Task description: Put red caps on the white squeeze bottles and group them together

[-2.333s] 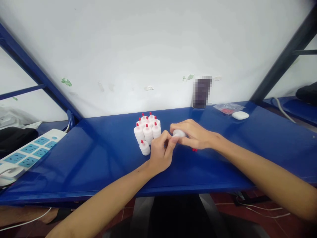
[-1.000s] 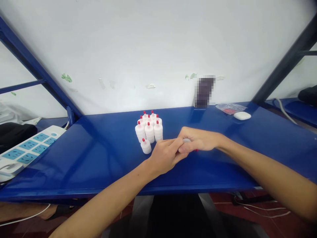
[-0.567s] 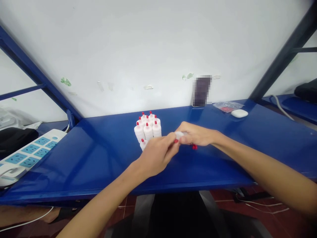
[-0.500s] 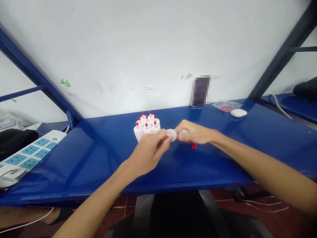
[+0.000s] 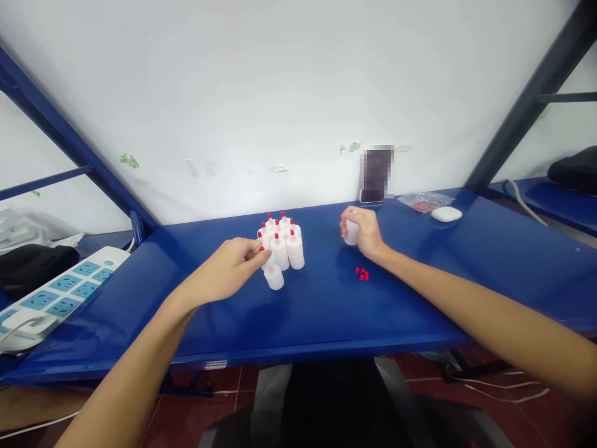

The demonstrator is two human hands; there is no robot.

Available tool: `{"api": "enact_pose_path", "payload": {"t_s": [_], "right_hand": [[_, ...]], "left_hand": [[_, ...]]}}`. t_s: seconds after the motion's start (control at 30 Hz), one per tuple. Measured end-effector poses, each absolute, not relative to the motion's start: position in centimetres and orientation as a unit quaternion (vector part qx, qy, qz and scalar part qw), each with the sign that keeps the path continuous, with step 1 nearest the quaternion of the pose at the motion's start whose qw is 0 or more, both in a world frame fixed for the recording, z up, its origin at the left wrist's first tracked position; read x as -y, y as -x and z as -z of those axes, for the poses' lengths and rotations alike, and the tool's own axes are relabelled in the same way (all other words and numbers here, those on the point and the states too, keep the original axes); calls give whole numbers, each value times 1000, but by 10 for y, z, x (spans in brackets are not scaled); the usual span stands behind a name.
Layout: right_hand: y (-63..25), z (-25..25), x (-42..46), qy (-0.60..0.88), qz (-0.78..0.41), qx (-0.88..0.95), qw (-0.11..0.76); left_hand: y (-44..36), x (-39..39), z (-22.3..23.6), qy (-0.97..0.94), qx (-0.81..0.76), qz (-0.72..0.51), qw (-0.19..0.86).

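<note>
A cluster of several small white bottles with red caps [image 5: 282, 244] stands on the blue table [image 5: 196, 298]. My left hand [image 5: 229, 272] rests beside the cluster with its fingers pinched on a white bottle with a red cap [image 5: 267, 256] at the cluster's left front. My right hand [image 5: 362, 229] is farther back and to the right, wrapped round an uncapped white bottle [image 5: 351, 233] held upright on the table. A few loose red caps [image 5: 362, 274] lie in front of the right hand.
A white power strip with blue sockets [image 5: 44, 297] lies at the left end. A blurred dark phone [image 5: 375, 175] leans on the white wall. A clear bag with red bits [image 5: 422, 202] and a white earbud case [image 5: 446, 214] lie at the back right.
My hands have parted. The left carried a capped bottle leftward to the cluster; the right moved back and right, now gripping an uncapped bottle. The loose red caps are now uncovered.
</note>
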State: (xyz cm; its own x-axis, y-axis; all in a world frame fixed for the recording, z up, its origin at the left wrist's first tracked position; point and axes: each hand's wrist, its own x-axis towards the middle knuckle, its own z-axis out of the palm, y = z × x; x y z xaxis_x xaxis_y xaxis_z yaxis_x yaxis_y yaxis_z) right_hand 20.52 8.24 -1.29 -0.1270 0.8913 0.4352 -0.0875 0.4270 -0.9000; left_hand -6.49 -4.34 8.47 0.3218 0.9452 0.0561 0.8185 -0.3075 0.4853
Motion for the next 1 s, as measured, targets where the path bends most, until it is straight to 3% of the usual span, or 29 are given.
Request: {"api": "enact_pose_path", "payload": {"t_s": [0.27, 0.5, 0.6, 0.8, 0.9, 1.0], "right_hand": [[-206, 10, -91, 360, -430, 694, 452], [-218, 6, -97, 395, -334, 740, 429], [-213, 6, -92, 376, -355, 750, 412], [-205, 4, -77, 347, -386, 787, 333], [-205, 2, -69, 346, -305, 811, 359], [-204, -4, -57, 320, -193, 874, 310]], "left_hand": [[64, 40, -72, -790, -548, -138, 237], [68, 55, -73, -779, -567, -187, 190], [63, 68, -69, -765, -558, -255, 196], [27, 80, -36, -824, -370, -390, 178], [11, 72, -21, -878, -258, -379, 138], [3, 60, -14, -894, -204, -388, 92]]}}
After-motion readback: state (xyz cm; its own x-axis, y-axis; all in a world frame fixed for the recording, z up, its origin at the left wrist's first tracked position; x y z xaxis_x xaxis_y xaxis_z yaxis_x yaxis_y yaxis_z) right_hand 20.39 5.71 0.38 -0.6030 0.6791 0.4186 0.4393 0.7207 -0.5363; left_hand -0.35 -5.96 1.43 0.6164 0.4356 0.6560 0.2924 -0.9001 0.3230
